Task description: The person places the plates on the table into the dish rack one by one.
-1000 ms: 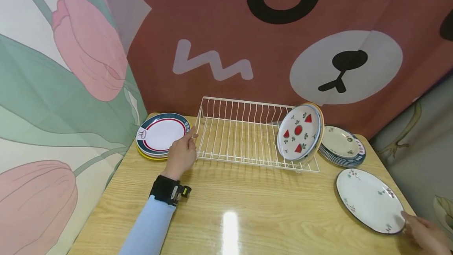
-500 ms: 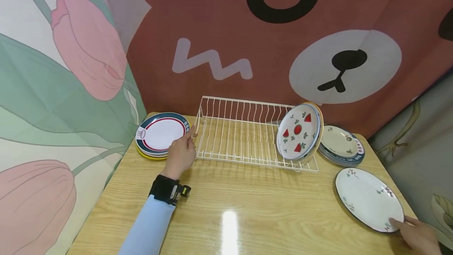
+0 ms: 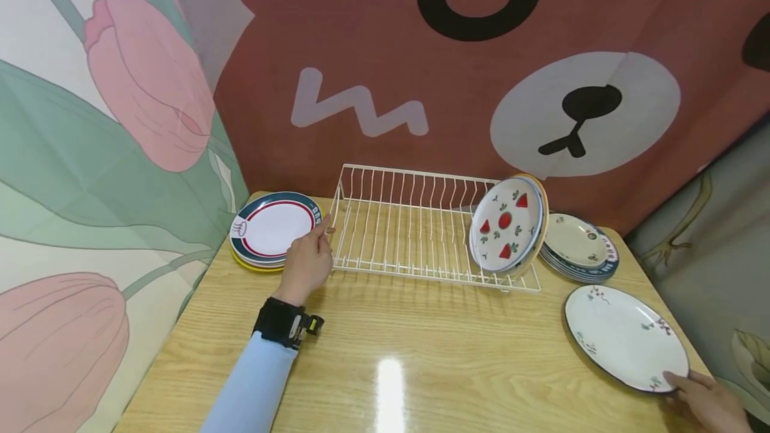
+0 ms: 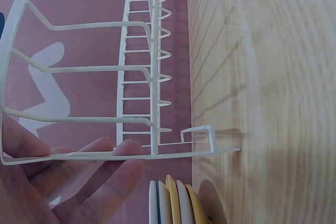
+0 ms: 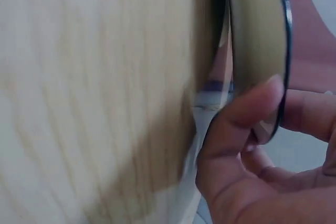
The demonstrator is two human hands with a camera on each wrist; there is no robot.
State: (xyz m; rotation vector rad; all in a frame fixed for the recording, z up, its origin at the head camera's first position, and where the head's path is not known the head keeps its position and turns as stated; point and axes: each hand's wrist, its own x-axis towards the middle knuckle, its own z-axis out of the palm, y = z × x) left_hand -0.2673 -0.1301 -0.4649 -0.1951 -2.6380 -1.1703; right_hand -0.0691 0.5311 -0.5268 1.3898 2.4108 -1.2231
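Observation:
My left hand (image 3: pixel 308 262) holds the left end of a white wire dish rack (image 3: pixel 397 274). In the left wrist view, its fingers (image 4: pixel 113 182) lie around the end wire. At the table's right side, my right hand (image 3: pixel 706 403) pinches the near rim of a white oval plate (image 3: pixel 625 336) with small floral sprigs and a dark edge. The right wrist view has this plate (image 5: pixel 260 30) edge-on, thumb on one face and fingers at the other. Plates lean at the rack's right end, the front one a white plate (image 3: pixel 496 236) with red fruit patterns.
Left of the rack, a stack of plates (image 3: pixel 277 227) is topped by one with a dark teal rim. Another stack (image 3: pixel 577 242), cream plate uppermost, stands at the right, behind the oval plate. A printed cloth wall (image 3: pixel 361 39) closes the back of the wooden table (image 3: pixel 337 366).
My right hand has moved inward from the right and taken the oval plate's rim. The plate has shifted slightly left. My left hand stays on the rack.

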